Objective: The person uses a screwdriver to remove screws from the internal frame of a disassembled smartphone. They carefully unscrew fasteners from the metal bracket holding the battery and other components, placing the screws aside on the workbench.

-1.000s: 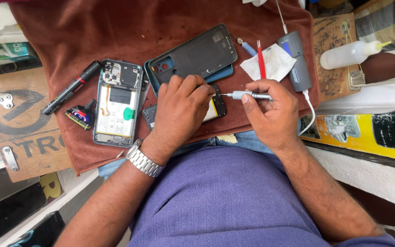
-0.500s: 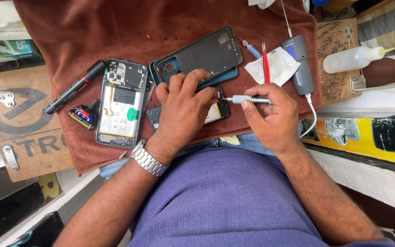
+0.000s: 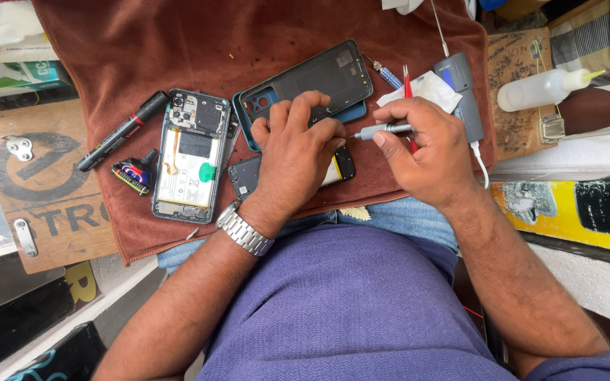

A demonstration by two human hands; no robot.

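My left hand [image 3: 295, 147] presses down on a small dark phone part [image 3: 247, 176] lying on the brown cloth [image 3: 199, 49]; the fingers cover most of it. My right hand [image 3: 426, 148] grips a slim grey screwdriver [image 3: 379, 130] whose tip points left toward my left fingers. Left of my left hand lies an opened phone [image 3: 190, 155] showing its battery and boards. A dark back cover [image 3: 315, 77] rests just above my left hand, on a blue case.
A black marker [image 3: 121, 132] and a small striped tube [image 3: 134, 175] lie at the cloth's left edge. Red tweezers [image 3: 407, 76], a white tissue [image 3: 428, 88], a grey device with white cable [image 3: 464, 92] and a white squeeze bottle [image 3: 541, 89] sit on the right.
My view has shifted slightly. My left hand stays on the part, and my right hand has brought the screwdriver tip a little closer to it.
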